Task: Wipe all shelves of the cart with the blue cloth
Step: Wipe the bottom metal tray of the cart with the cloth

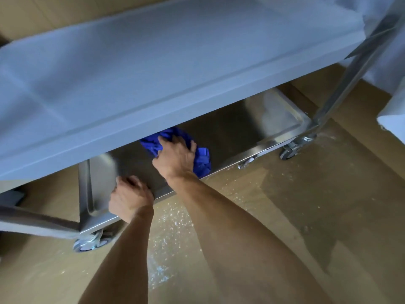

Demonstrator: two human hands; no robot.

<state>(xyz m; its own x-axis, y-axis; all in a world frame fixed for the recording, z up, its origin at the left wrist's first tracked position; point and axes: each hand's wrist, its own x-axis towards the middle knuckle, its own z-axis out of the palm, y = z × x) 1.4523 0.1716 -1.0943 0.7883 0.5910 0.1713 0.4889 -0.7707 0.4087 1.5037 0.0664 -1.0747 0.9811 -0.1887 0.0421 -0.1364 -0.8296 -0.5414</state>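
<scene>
A steel cart fills the view. Its upper shelf [153, 62] looks pale grey-white and hides the back of the bottom shelf [230, 128]. On the bottom shelf lies the crumpled blue cloth [202, 160]. My right hand [175, 157] presses flat on top of the cloth, fingers spread over it, near the shelf's front edge. My left hand [129, 197] is closed around the front rim of the bottom shelf, left of the cloth.
The cart stands on castor wheels [91, 241] on a tan floor with shiny specks. An upright steel post [350, 71] rises at the right corner. White fabric [392, 110] hangs at the far right edge.
</scene>
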